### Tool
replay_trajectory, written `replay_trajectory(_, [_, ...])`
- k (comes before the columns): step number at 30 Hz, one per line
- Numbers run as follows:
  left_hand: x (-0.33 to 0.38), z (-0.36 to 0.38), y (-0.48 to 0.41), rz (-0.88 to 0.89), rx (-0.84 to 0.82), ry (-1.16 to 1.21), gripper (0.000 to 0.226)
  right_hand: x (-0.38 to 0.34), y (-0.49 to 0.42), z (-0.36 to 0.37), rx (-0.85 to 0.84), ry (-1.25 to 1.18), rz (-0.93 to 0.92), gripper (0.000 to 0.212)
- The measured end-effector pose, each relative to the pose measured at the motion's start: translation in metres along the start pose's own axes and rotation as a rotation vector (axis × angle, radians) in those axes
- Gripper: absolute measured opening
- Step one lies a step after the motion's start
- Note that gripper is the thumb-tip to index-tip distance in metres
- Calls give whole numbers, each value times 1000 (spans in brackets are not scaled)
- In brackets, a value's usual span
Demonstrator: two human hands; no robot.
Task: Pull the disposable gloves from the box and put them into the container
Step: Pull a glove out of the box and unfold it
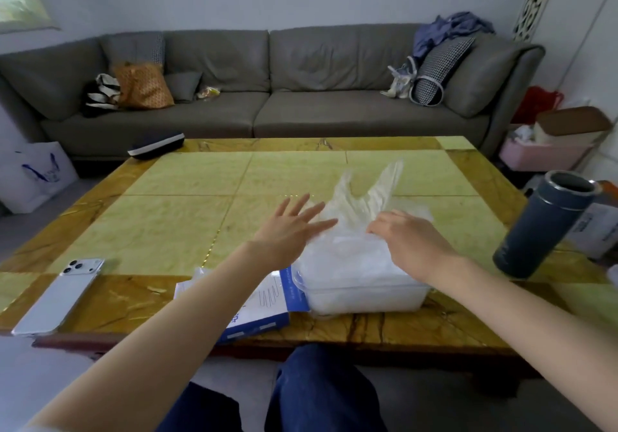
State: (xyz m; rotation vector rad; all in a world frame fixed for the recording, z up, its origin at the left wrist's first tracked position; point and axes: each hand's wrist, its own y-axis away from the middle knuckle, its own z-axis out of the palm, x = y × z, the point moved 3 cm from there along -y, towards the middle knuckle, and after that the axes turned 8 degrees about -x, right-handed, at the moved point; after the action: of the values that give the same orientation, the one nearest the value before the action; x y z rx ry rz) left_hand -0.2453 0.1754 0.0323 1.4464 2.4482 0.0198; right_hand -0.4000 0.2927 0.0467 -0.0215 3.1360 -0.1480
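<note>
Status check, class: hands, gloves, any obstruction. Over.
Left hand open, at the glove. Right hand pinches glove over filled container. Glove box alongside, nothing obstructing.

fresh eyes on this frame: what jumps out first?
A clear disposable glove sticks up over the middle of the table, its fingers in the air, above a clear container heaped with more gloves at the near edge. The left hand is spread open beside it, and the right hand curls down onto it. A dark tumbler stands at the right edge, and a white phone lies near left.
</note>
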Motion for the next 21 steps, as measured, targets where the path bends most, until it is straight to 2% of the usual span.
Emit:
replay_trajectory(2, [5,11,-8,18,-99,-121,74,-2,-3,15,-145,-4,67,58])
replay_trajectory(6, [9,14,-21,31,-204,-212,67,-9,-9,24,-207,82,41,59])
replay_trajectory(8, [9,10,-25,31,-238,-211,64,-6,-7,21,-303,73,27,61])
replay_trajectory(11, [8,-5,-25,54,-243,-27,69,3,0,9,-584,-229,41,52])
replay_trajectory(12, [7,-12,-25,64,-201,56,70,5,1,2,-624,-347,38,46])
replay_trajectory(13, [5,-21,-24,59,-135,121,69,6,1,-6,-597,-454,35,43])
replay_trajectory(15, [3,-36,-24,-4,52,199,62,11,-6,-17,-354,-617,38,34])
replay_trajectory(17, [9,-40,-26,-64,197,290,51,17,-12,-16,-135,-589,63,25])
replay_trajectory(19, [25,-30,-30,-45,137,366,38,20,-16,2,-188,-452,88,26])
replay_trajectory(21, [45,-7,-40,-2,-79,304,32,24,-17,28,-376,-326,102,34])
